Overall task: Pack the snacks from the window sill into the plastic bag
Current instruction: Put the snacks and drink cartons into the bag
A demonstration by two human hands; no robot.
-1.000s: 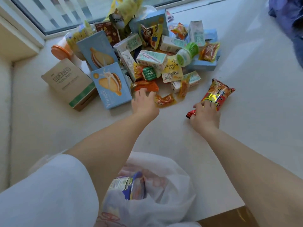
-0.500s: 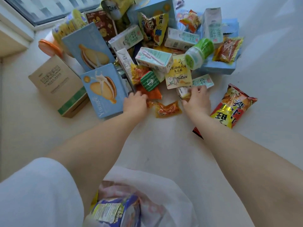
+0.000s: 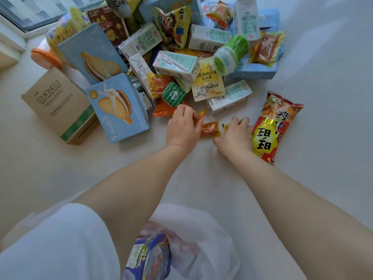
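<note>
A heap of snack boxes, cartons and packets [image 3: 175, 63] covers the pale window sill [image 3: 323, 98]. My left hand [image 3: 182, 128] is closed on a small orange sachet [image 3: 198, 115] at the heap's near edge. My right hand [image 3: 235, 136] presses on another small yellow-orange sachet [image 3: 225, 127], mostly hidden under the fingers. A third orange sachet [image 3: 210, 129] lies between the two hands. A long red and yellow packet [image 3: 272, 126] lies right beside my right hand. The white plastic bag [image 3: 201, 245] sits open at the bottom, with a blue packet [image 3: 149, 259] inside.
Two light blue biscuit boxes [image 3: 117, 106] and a brown cardboard box [image 3: 58, 104] stand left of my left hand. An orange-lidded tub [image 3: 45, 57] sits by the window frame. A green-capped bottle [image 3: 231, 54] lies in the heap. My white sleeve [image 3: 56, 245] fills the lower left.
The view has drawn closer to the heap. My left hand moved right and closed on an orange sachet. My right hand pulled back from the carton onto a small sachet near the long packet.
</note>
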